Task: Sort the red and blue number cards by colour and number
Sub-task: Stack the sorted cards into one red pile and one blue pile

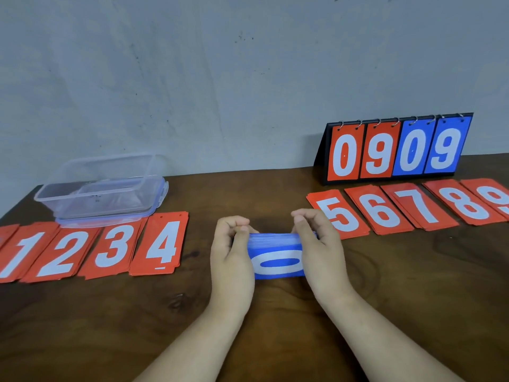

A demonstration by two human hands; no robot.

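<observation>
Tabletop (275, 326) edges crop the outer red cards (493, 199); blue stack (276, 257) lies long axis left-right, zero sideways, ends pinched by left hand (232, 252) and right hand (316, 244).

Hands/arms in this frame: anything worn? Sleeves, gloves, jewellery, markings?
Nothing worn that shows. The left hand and right hand are bare: no gloves, rings, watch or wristbands. Both forearms are uncovered down to the bottom edge of the frame, with no sleeve in view. No markings or tags visible.
</observation>
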